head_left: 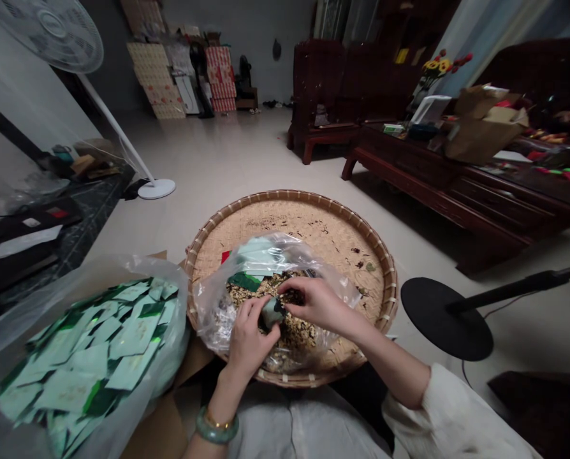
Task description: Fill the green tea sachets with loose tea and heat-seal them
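Observation:
My left hand (254,328) is closed around a small pale green paper packet (271,311), held tilted over a clear plastic bag (211,306). At the packet's mouth, dark dried bits (280,306) show. My right hand (314,306) is closed in a pinch right beside that mouth, its fingertips at the dark bits. Below both hands the bag holds a loose mix of yellowish and dark dried pieces (301,333). Several pale green packets (261,255) and a dark green one (245,281) lie at the bag's far side. A round woven bamboo tray (285,213) carries the bag.
Left of the tray stands a large plastic bag (170,344) heaped with flat green packets (94,357). Dried scraps (356,261) lie on the tray's right. A white fan base (157,189), a black round stand base (447,319) and a dark wooden table (433,172) surround the tray.

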### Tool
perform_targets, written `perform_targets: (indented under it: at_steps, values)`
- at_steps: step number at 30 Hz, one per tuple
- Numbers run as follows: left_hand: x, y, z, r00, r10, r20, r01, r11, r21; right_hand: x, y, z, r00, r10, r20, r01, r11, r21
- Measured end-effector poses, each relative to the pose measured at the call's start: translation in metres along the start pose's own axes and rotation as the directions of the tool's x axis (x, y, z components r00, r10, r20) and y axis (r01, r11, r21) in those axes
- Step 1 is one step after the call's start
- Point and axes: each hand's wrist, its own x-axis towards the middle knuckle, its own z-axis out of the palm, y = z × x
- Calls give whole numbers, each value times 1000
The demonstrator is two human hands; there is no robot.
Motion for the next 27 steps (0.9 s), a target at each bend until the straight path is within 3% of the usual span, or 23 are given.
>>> perform_targets:
  at_steps: [7, 14, 20, 27]
  values:
    - [2, 2, -1, 1000, -13, -21, 12, 1000, -16, -3, 0, -1, 999, -37, -8, 35, 993, -111]
    - [2, 2, 0, 999, -26, -27, 26, 1000, -10, -2, -10, -3, 998, -15, 54, 20, 994, -109]
    - [2, 1, 0, 998, -46, -31, 46, 999, -3, 0, -12, -1, 990, -80, 112, 94, 987, -128]
    - [1, -2, 2, 999, -24, -20, 25, 1000, 10, 0, -16, -1, 992, -102, 77, 109, 989, -102]
